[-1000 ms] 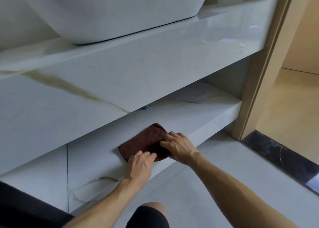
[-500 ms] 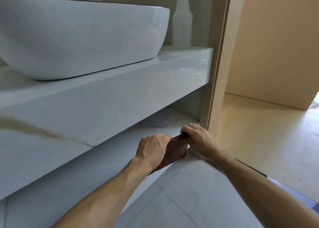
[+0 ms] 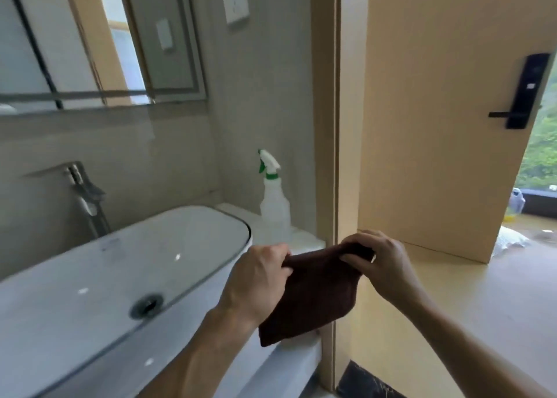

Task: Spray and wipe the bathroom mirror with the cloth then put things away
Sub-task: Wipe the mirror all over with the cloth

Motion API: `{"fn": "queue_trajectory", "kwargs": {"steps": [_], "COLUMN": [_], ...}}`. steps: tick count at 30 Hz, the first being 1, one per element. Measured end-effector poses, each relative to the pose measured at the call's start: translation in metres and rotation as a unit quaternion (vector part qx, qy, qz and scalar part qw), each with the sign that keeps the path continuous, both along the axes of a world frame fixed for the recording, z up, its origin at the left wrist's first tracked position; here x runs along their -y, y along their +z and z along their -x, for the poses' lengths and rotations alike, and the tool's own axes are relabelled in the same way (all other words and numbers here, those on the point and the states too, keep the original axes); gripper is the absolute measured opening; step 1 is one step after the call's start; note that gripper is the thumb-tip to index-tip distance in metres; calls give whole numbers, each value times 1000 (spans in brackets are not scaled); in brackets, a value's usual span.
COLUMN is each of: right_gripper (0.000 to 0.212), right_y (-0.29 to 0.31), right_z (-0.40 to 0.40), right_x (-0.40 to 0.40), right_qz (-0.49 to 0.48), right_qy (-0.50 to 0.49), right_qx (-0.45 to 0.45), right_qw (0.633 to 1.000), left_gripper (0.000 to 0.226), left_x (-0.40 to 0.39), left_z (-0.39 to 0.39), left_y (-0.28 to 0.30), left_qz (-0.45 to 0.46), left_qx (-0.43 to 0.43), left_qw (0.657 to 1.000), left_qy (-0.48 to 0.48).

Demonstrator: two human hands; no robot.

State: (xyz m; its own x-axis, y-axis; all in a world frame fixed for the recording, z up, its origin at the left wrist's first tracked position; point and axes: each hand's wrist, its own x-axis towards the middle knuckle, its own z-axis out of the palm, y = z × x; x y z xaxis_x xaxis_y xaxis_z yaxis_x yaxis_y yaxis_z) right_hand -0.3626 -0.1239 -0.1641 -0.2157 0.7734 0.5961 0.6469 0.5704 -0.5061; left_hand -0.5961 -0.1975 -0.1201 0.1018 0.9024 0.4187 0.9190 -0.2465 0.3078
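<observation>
A dark brown cloth [image 3: 316, 295] hangs in front of me at counter height, held by its top edge with both hands. My left hand [image 3: 259, 280] grips its left corner and my right hand [image 3: 379, 265] pinches its right corner. A white spray bottle [image 3: 274, 204] with a green and white trigger stands upright on the counter's far right corner, just behind the cloth. The mirror [image 3: 90, 41] hangs on the wall at upper left, above the basin.
A white vessel basin [image 3: 120, 277] with a dark drain fills the lower left, with a chrome tap [image 3: 84, 192] behind it. A wooden door frame [image 3: 328, 156] stands right of the counter, beside an open door with a black lock [image 3: 524, 90].
Both hands lifted the cloth off the lower shelf and raised it to counter height. My view rose from the shelf under the counter to the basin, bottle and mirror.
</observation>
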Motion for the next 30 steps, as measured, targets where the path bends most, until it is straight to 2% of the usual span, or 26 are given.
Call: {"fn": "queue_trajectory", "kwargs": {"steps": [5, 8, 11, 14, 20, 25, 30], "right_gripper": [11, 14, 14, 17, 23, 25, 30], "right_y": [175, 274, 358, 417, 486, 504, 517], "right_z": [51, 93, 144, 206, 326, 391, 427], "right_x": [-17, -28, -40, -48, -53, -50, -57], "right_qz": [-57, -48, -58, -86, -155, -178, -167], "right_qy": [16, 46, 77, 101, 116, 126, 71], "right_qx": [45, 49, 38, 32, 43, 80, 143], "right_qw": [997, 997, 995, 991, 980, 973, 973], "left_gripper": [7, 11, 17, 19, 18, 19, 19], "left_x": [-7, -3, 3, 11, 25, 31, 25], "left_z": [53, 88, 128, 175, 268, 325, 351], "left_y": [171, 265, 344, 403, 463, 474, 480], "left_qz": [-9, -22, -59, -84, -171, -200, -207], "left_qx": [16, -2, -24, -50, -87, -110, -156], "left_qw": [999, 997, 990, 978, 938, 908, 886], "left_qy": [44, 80, 126, 182, 288, 352, 385]}}
